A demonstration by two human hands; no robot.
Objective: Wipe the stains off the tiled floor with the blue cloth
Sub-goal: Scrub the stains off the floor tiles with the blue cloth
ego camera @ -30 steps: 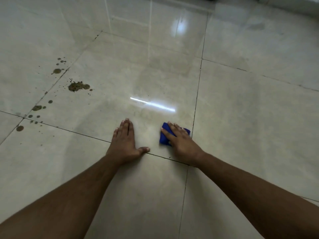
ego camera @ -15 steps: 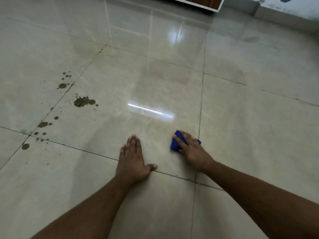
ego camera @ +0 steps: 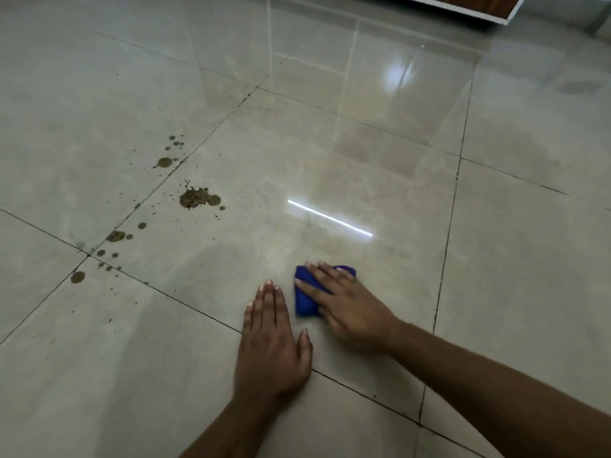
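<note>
A folded blue cloth [ego camera: 305, 300] lies on the glossy beige tiled floor [ego camera: 363, 153], pressed flat under my right hand [ego camera: 347, 305], whose fingers spread over it. My left hand [ego camera: 269, 342] rests palm-down on the floor just left of the cloth, fingers together, holding nothing. Brown stains spot the tiles to the left: the largest blotch [ego camera: 195, 199], a smaller one [ego camera: 164, 162] beyond it, and several drops trailing along the grout line down to a spot [ego camera: 77, 277]. The cloth sits about a forearm's length right of the largest blotch.
Dark grout lines [ego camera: 446, 246] cross the floor. A white-edged piece of furniture with a wooden front [ego camera: 479, 6] stands at the far top right. A bright light streak [ego camera: 330, 221] reflects on the tile beyond the cloth.
My right hand has slid the cloth leftward, closer to my left hand. The view has tilted up, so the hands and stains sit lower in frame.
</note>
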